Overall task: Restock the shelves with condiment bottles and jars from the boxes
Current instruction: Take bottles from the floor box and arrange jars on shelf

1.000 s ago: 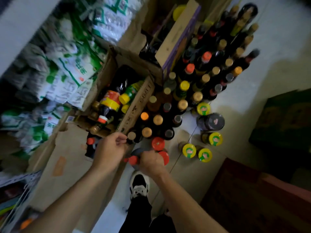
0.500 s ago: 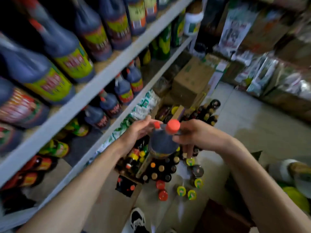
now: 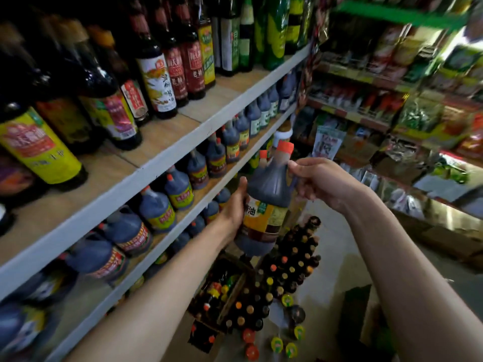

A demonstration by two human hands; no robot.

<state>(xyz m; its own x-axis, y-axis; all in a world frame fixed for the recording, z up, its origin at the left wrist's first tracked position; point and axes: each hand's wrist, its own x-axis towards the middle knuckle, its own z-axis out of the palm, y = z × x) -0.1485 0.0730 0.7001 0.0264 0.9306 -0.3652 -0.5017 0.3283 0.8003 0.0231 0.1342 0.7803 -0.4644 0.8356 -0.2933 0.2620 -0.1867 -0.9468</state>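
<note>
A large dark sauce jug (image 3: pixel 266 202) with an orange cap and a yellow-orange label is held up in front of the shelves, roughly upright and tilted a little. My left hand (image 3: pixel 235 205) grips its left side and base. My right hand (image 3: pixel 313 178) holds the jug's handle at the shoulder. The middle shelf (image 3: pixel 183 163) to the left carries a row of similar dark jugs (image 3: pixel 177 189). Below, on the floor, an open cardboard box (image 3: pixel 224 291) holds bottles, with many small capped bottles (image 3: pixel 282 278) standing beside it.
The upper shelf (image 3: pixel 203 100) carries tall dark bottles with red and yellow labels. Packaged goods fill the racks (image 3: pixel 392 121) across the aisle on the right. A dark crate (image 3: pixel 358 317) stands on the floor at lower right. Pale floor (image 3: pixel 337 236) shows between the shelving.
I have risen from the floor box with the jug. The jug went from low among the floor bottles up to middle-shelf height, my left hand shifting down to its side and base.
</note>
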